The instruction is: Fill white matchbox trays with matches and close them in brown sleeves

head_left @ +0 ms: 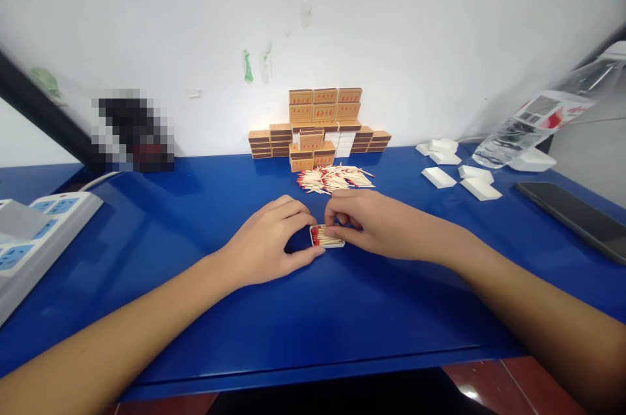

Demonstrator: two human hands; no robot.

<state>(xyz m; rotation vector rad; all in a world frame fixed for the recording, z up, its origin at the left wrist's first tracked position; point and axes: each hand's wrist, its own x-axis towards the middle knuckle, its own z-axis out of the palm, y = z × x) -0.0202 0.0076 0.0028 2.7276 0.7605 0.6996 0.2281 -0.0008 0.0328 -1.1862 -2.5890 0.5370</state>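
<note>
A small white matchbox tray (334, 245) lies on the blue table, filled with red-headed matches (323, 236). My left hand (274, 239) grips the tray's left end between thumb and fingers. Over the tray's right part, my right hand (364, 219) is closed, its thumb and curled fingers on the matches; the fingertips are partly hidden. Just beyond lies a loose pile of matches (332, 178). Behind it, orange-and-brown matchboxes (325, 113) are stacked against the wall, and a few more boxes (312, 157) stand in front of that stack.
White empty-looking trays (439, 177) lie scattered at the right, beside a tilted clear bottle (533, 116). A dark phone (577, 216) rests near the right edge. At the left is a white power strip (83, 209) with a cable; a pixelated dark object (134, 131) stands behind it.
</note>
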